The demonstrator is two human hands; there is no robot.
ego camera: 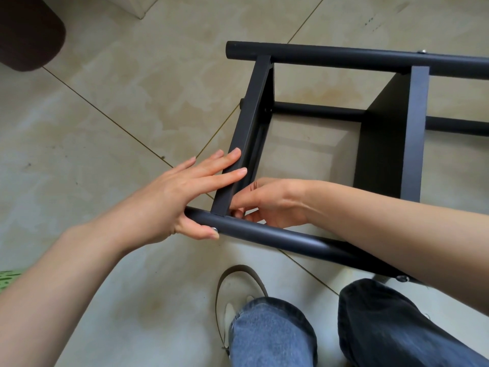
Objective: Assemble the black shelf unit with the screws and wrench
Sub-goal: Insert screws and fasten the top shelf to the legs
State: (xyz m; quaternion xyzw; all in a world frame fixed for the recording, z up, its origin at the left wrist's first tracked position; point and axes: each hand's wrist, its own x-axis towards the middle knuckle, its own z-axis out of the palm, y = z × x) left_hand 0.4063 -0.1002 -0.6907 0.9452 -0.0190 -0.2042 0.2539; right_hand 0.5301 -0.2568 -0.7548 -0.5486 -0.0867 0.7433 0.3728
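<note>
The black shelf unit [370, 59] lies on its side on the tiled floor. My left hand [180, 192] rests with straight fingers on the edge of the leftmost shelf board [248, 133]. Its thumb presses a silver screw head [214, 229] on the near tube [277, 235]. My right hand [275, 202] reaches inside the frame, where its fingertips pinch a small dark fastener [236, 213] at the joint of board and tube. The fastener is mostly hidden. A second board [412, 128] stands further right. No wrench is in view.
My knees in blue jeans [272, 335] and a light shoe [238, 287] are just below the near tube. A dark brown rounded object [29, 30] sits at the top left, and something green [8, 278] at the left edge. More screw heads [423, 51] show on the tubes.
</note>
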